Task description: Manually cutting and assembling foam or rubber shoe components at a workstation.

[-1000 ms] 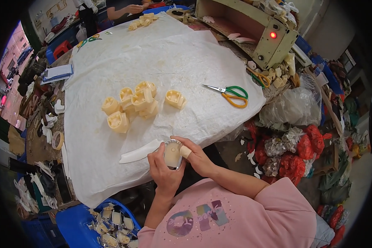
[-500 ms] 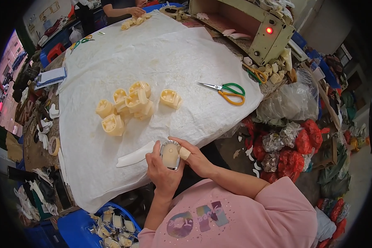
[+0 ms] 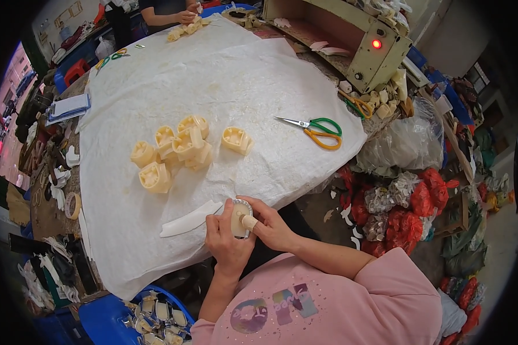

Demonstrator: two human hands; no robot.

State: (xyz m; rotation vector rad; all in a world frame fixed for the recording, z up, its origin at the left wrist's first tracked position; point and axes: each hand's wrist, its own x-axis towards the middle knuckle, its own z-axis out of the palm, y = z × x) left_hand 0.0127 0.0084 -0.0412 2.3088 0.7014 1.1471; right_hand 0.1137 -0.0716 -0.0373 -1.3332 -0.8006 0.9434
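Note:
Between my two hands, at the near edge of the cloth-covered table [image 3: 270,178], is a small oval piece [image 3: 240,227] with a cream face and a shiny silver rim. My left hand [image 3: 227,241] grips its left side, a finger lying along the face. On the other side, my right hand [image 3: 273,227] curls round the rim, and its thumb, wrapped in beige tape, presses on the face. A curved white strip [image 3: 184,219] lies just left of my hands. Farther off stand several hollow cream moulded pieces [image 3: 155,177], bunched together, and a single cream piece [image 3: 236,141] apart from them.
Scissors [image 3: 322,132] with green and orange handles lie open at the right. A blue tub [image 3: 92,316] of silver-and-cream pieces stands at lower left. Across the table are a co-worker's hands [image 3: 188,16] and a machine [image 3: 374,57] with a red light. Red bags [image 3: 408,224] lie on the floor.
A finger of my left hand has moved onto the cream face, and my taped right thumb has shifted inward over it. The co-worker's hand has lifted with a small piece.

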